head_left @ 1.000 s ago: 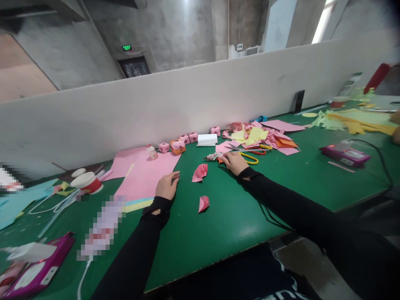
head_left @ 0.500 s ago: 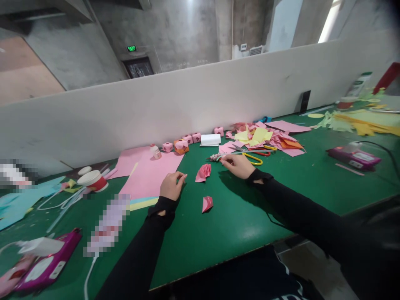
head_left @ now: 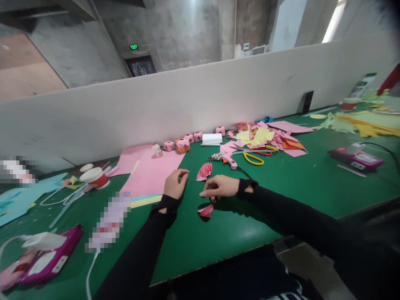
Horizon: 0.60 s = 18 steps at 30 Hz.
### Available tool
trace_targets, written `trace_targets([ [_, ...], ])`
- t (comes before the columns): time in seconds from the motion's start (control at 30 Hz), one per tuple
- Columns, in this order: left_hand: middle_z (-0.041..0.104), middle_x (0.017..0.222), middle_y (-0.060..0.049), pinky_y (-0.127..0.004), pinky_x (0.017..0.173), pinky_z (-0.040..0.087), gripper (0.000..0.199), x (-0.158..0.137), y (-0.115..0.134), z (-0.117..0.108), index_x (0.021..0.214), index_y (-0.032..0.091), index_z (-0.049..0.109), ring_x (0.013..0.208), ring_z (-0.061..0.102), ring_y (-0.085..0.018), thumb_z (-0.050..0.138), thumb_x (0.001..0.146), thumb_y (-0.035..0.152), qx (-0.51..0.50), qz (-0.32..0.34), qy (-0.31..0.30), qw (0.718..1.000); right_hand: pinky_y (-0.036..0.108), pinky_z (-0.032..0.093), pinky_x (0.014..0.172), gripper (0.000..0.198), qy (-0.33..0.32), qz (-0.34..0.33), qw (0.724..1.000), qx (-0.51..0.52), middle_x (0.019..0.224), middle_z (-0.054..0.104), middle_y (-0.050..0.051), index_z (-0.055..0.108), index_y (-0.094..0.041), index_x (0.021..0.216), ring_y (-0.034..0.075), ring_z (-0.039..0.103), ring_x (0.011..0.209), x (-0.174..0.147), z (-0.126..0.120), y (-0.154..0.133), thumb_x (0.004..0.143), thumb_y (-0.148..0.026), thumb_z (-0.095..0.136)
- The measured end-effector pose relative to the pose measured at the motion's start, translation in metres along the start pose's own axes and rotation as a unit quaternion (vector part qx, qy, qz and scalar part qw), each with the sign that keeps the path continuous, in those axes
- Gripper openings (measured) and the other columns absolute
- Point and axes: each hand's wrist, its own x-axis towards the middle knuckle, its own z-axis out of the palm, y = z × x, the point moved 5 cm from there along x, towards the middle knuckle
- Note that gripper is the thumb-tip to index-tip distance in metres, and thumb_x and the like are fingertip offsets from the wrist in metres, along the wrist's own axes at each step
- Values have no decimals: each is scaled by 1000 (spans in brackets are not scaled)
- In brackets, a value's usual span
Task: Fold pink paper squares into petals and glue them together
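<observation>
My right hand (head_left: 220, 186) hovers over the green table with its fingers bent and apart, holding nothing that I can see. Just under its fingertips lies a small folded pink paper piece (head_left: 206, 211); whether they touch it I cannot tell. A pleated pink paper fan (head_left: 204, 171) rests a little beyond that hand. Behind the hand lies a pink glue gun (head_left: 229, 161), its nozzle pointing left and its black cord running to the right. My left hand (head_left: 176, 183) rests beside the large pink paper sheet (head_left: 146, 173), fingers curled loosely, thumb apart, with nothing in them.
Scissors with yellow handles (head_left: 253, 159) lie before a heap of paper scraps (head_left: 262, 135). Folded pink paper boxes (head_left: 183, 145) line the low partition (head_left: 187, 100). On the left stand a paper cup (head_left: 95, 178) and a purple power strip (head_left: 53, 258); another power strip (head_left: 356, 158) is at right.
My right hand has come away from the glue gun, toward me and left, to the small folded paper piece, which has turned. The left hand has barely moved.
</observation>
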Motion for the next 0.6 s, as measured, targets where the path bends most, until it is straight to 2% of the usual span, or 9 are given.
trace_targets([
  [0.13,67,65,-1,-27,65,46,28,-5,7,4,81,20,65,64,63,-17,51,81,44,-45,-33,-36,998,18,37,51,54,-99,-34,994,38,67,63,-1,66,-15,101,7,50,55,-8,6,-9,67,-56,69],
  [0.23,65,61,-1,-26,62,45,37,-7,14,5,74,19,65,59,61,-16,47,83,50,-65,-36,-48,996,17,33,50,54,-122,-77,990,10,70,60,-3,68,-18,104,5,44,56,-11,10,-14,62,-51,74],
  [0.33,65,62,-2,-25,63,46,42,-9,20,6,75,18,66,61,61,-16,45,83,54,-91,-34,-51,994,19,31,49,43,-95,-101,990,20,65,57,-2,72,-16,90,6,41,54,-7,11,-8,66,-52,71],
  [0.43,66,66,-4,-24,61,46,46,-8,24,7,77,17,67,65,61,-16,45,83,57,-142,-46,-60,987,20,36,53,44,-25,-74,988,135,69,62,0,70,-13,85,7,47,58,2,5,3,66,-53,71],
  [0.5,67,69,-5,-24,57,46,51,-8,26,8,78,16,68,67,61,-17,43,83,59,-184,-55,-74,979,20,34,49,45,44,-49,978,199,69,62,0,69,-13,82,7,45,54,6,-3,10,64,-54,71],
  [0.6,67,73,-6,-23,53,45,54,-8,31,11,77,15,69,67,60,-16,41,83,61,-241,-49,-117,962,19,31,46,43,118,-20,949,293,68,60,-1,66,-13,78,5,43,51,7,-11,16,63,-53,73],
])
